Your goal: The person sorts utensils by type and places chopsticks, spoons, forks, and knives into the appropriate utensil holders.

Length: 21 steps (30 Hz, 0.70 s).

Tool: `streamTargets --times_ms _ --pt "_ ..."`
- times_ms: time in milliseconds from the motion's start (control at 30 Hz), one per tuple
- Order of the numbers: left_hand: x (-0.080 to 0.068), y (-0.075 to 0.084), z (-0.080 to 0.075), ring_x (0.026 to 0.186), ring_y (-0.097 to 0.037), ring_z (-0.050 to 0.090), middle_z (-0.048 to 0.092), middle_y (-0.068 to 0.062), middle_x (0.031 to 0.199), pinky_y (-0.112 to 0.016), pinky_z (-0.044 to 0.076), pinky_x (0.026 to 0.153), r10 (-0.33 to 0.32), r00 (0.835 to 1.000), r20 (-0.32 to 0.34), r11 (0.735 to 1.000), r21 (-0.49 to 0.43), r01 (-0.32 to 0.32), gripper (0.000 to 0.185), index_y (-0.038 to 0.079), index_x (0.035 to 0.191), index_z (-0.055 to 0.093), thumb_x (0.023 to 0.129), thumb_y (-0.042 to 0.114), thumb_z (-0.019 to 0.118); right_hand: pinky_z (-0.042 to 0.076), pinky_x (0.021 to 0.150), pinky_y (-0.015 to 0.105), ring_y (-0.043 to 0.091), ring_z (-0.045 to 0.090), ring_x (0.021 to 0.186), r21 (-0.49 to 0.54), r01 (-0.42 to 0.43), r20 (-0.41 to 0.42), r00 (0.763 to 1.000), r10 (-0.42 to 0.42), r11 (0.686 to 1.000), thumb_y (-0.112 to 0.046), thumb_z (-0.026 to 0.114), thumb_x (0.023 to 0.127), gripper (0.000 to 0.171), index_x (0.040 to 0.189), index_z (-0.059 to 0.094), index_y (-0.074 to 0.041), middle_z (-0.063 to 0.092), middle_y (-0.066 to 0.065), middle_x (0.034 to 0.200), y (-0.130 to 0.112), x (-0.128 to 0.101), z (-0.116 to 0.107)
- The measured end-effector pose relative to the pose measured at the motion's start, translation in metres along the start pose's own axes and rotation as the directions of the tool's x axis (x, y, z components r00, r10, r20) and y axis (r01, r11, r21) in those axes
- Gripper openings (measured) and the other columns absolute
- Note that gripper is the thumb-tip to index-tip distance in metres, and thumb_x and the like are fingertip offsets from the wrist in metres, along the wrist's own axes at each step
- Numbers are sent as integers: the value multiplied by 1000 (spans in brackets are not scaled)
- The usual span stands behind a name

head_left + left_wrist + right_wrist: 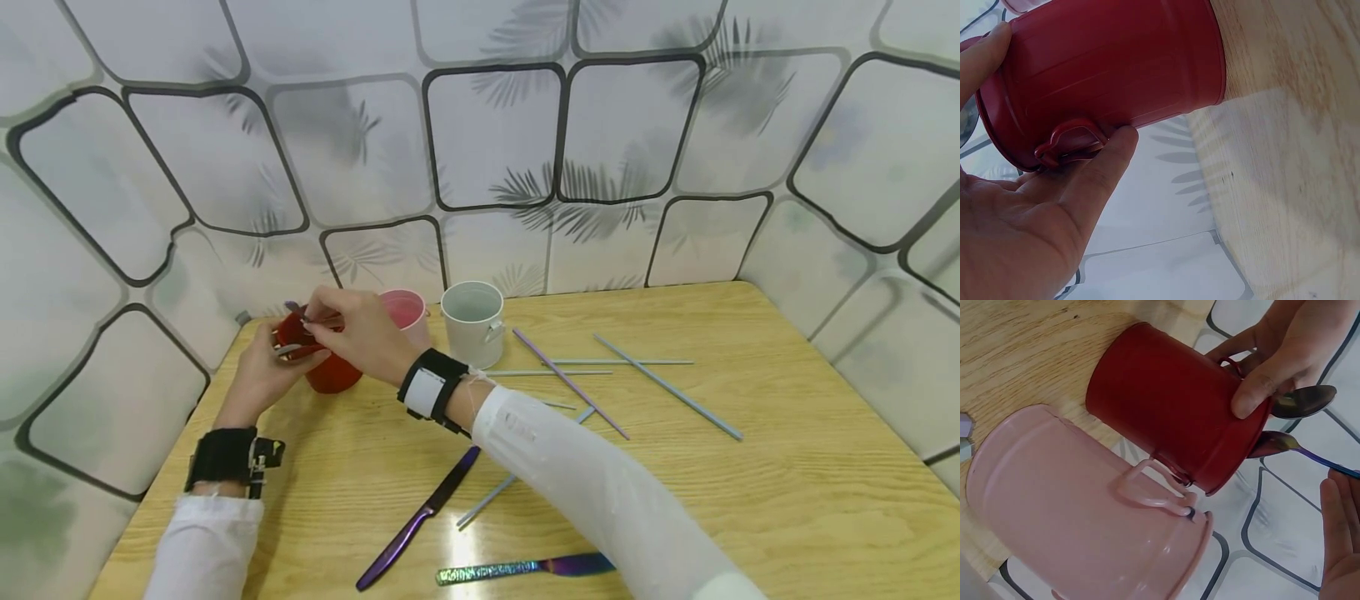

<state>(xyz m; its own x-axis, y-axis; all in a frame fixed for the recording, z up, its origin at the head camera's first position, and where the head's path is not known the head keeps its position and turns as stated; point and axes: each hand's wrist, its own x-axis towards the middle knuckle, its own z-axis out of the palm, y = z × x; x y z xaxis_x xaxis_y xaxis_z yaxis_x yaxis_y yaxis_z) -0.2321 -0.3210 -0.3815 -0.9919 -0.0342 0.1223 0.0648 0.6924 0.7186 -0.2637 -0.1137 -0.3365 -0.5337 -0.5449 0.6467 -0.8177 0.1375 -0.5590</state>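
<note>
My left hand [266,371] grips a small red bucket [1160,403] at its rim, thumb on the outer wall beside the loop handle [1072,134]. The bucket's base meets the table. A dark shiny spoon [1307,401] sticks out of its mouth, bowl outward, close to my left thumb. My right hand [367,333] pinches a second spoon [1272,444] by its purple-blue handle. That spoon's bowl is at the bucket's mouth, partly hidden by the rim. Beside the red bucket stands a pink bucket [1079,506], partly behind my right hand in the head view.
A white bucket [468,337] stands right of the pink one. Several thin sticks, among them a purple stick [570,383] and a blue stick [667,387], lie scattered on the wooden table [810,467]. A purple knife [420,521] and a rainbow knife [495,572] lie nearer me.
</note>
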Motion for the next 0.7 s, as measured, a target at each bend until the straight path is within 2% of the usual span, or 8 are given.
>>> streamTargets --times_ms 333,467,567,700 --pt "-2 3 1 129 -53 50 44 -37 146 -62 51 99 0 1000 3 1000 5 0 86 -9 151 27 95 33 76 48 92 8 2 68 96 -87 -42 80 996 49 995 -9 71 99 5 100 66 -10 75 1 102 8 -1 2" --pt "-2 2 1 129 -53 50 42 -36 147 -62 51 100 -18 1000 8 999 -26 19 86 -7 152 26 95 32 76 50 94 13 4 68 99 -124 -40 136 989 56 992 -12 70 99 5 102 66 -10 75 0 103 9 -1 4" --pt "-3 2 1 130 -53 49 41 -35 148 -62 49 101 -26 1000 14 998 -50 27 86 -6 154 25 95 32 76 54 92 19 7 67 97 -136 -36 172 983 59 990 -13 70 100 6 103 67 -9 75 1 103 10 -2 6" --pt "-4 2 1 130 -53 50 41 -35 148 -63 49 101 -12 1000 10 999 -36 12 86 -6 153 26 95 32 76 52 87 15 6 65 93 -176 -34 198 978 69 984 -15 68 101 6 104 67 -10 74 -2 101 11 -1 7"
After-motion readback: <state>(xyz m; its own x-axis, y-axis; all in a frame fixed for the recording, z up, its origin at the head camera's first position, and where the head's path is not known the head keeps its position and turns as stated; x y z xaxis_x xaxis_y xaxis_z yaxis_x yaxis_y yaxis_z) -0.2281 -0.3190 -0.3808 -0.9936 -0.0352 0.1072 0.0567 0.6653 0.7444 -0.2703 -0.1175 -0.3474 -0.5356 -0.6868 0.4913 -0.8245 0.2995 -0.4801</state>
